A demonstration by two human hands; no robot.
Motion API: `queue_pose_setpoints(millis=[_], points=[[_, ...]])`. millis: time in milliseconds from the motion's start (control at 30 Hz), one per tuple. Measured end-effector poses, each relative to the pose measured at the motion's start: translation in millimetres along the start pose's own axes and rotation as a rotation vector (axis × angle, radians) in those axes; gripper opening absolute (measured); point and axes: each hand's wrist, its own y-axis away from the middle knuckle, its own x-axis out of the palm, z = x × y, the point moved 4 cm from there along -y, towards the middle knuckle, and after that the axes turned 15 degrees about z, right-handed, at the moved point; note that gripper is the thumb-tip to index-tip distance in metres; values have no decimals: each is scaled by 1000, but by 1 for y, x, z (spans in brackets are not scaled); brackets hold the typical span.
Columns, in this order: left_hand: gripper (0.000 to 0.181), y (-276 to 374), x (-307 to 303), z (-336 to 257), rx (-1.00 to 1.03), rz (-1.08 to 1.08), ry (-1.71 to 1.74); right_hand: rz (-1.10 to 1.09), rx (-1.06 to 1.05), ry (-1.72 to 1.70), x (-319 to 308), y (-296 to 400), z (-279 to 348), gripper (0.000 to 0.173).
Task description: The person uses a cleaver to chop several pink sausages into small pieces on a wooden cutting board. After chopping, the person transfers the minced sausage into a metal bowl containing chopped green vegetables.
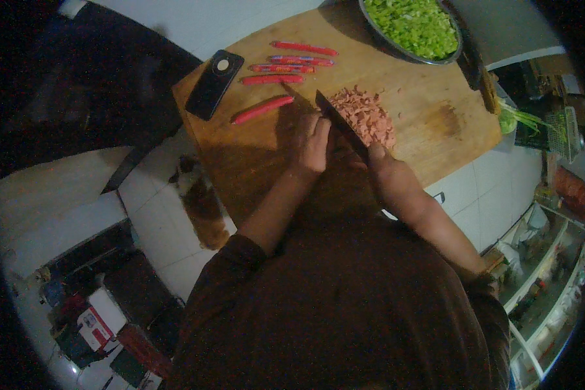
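Note:
My right hand (387, 168) is closed around the handle end of a kitchen knife (343, 122), its dark blade angled up and to the left. Beside the blade, on its left, rests my left hand (316, 141) with the fingers together and bent. Whatever lies under those fingers is hidden. A heap of chopped pink sausage (365, 117) spreads over the wooden table (409, 102) just right of the blade. Farther off lie several sausages in red wrappers, among them one set apart (263, 109) nearest my left hand.
A black phone (215, 85) lies near the table's left edge. At the far right stands a metal bowl (456, 51) of chopped green vegetable (412, 27). Leafy greens (521, 117) show past the right edge. A brown-and-white animal (200, 207) is on the tiled floor at left.

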Motion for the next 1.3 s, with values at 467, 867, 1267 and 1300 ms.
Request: queue_pose_setpoints(millis=[467,867,1267,1300], points=[[41,10,21,17,-38,61,-4,58,14,-56,-1,-16,10,18],[21,4,10,10,25,-103,-47,-21,-100,0,-12,-14,25,22],[16,7,6,7,9,-84,-17,156,58,73,-5,-16,19,21],[16,7,11,11,13,-72,-17,134,51,83,-2,-22,19,20]])
